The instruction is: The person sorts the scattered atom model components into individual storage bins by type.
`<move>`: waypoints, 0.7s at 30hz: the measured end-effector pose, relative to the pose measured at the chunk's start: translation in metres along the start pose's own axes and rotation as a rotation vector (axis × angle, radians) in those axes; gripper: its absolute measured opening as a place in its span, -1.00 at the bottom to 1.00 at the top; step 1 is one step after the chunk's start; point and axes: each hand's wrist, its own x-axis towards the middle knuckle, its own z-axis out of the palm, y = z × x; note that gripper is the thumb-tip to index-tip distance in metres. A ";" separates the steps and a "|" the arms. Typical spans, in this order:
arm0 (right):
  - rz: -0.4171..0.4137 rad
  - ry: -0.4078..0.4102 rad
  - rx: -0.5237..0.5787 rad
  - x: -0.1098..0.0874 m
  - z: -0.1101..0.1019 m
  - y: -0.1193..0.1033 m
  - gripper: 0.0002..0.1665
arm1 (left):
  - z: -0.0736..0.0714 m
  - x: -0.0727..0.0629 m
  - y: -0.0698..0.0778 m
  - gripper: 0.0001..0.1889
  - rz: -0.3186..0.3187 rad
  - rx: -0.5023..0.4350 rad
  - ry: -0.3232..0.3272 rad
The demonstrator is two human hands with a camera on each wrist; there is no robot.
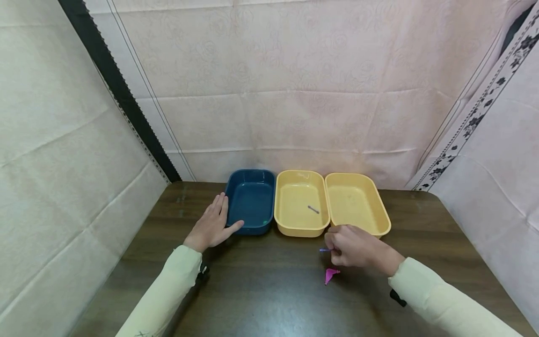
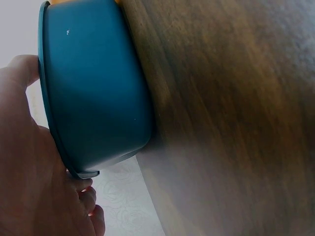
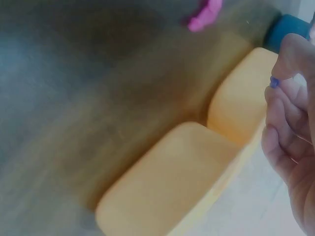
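Observation:
My left hand (image 1: 212, 224) rests along the left side of a blue tray (image 1: 250, 173), fingers extended and thumb at its near rim. In the left wrist view the thumb and fingers lie against the rim of the blue tray (image 2: 93, 83). A slim blue stick-like piece (image 1: 324, 250) is pinched between the thumb and curled fingers of my right hand (image 1: 355, 248), in front of the right yellow tray (image 1: 385, 220). Only its small blue end (image 3: 274, 82) shows in the right wrist view. A bent pink plastic piece (image 1: 331, 274) lies on the table just below that hand.
The middle yellow tray (image 1: 294, 224) holds a thin greyish stick (image 1: 313, 209). A tiny green bit (image 1: 265, 222) shows in the blue tray's near right corner. The three trays stand side by side at the back of the brown wooden table (image 1: 261, 290), before a pale cloth backdrop (image 1: 294, 93).

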 end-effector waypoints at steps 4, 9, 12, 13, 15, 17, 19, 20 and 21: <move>-0.015 0.033 -0.039 0.007 -0.010 0.003 -0.68 | 0.000 0.000 0.000 0.13 -0.001 0.000 -0.001; -0.036 0.079 -0.073 0.019 -0.023 0.008 -0.71 | -0.001 0.000 0.000 0.12 -0.005 -0.003 0.003; -0.024 0.079 -0.090 0.026 -0.028 0.012 -0.72 | 0.000 0.000 0.000 0.12 -0.003 0.001 0.004; -0.017 0.075 -0.093 0.028 -0.030 0.013 -0.73 | 0.000 0.000 0.000 0.12 -0.002 0.002 0.003; 0.002 0.065 -0.092 0.033 -0.032 0.016 -0.72 | 0.000 0.000 0.000 0.12 -0.001 0.002 0.001; 0.022 0.054 -0.088 0.037 -0.034 0.018 -0.73 | 0.000 0.000 0.000 0.13 0.000 0.001 0.000; 0.038 0.044 -0.083 0.041 -0.035 0.019 -0.74 | 0.000 0.000 0.000 0.13 0.000 -0.001 -0.001; 0.045 0.039 -0.080 0.043 -0.035 0.020 -0.74 | 0.000 0.000 0.000 0.13 0.001 0.000 0.000; 0.047 0.038 -0.080 0.045 -0.035 0.021 -0.75 | 0.001 0.000 0.000 0.12 0.002 0.000 0.003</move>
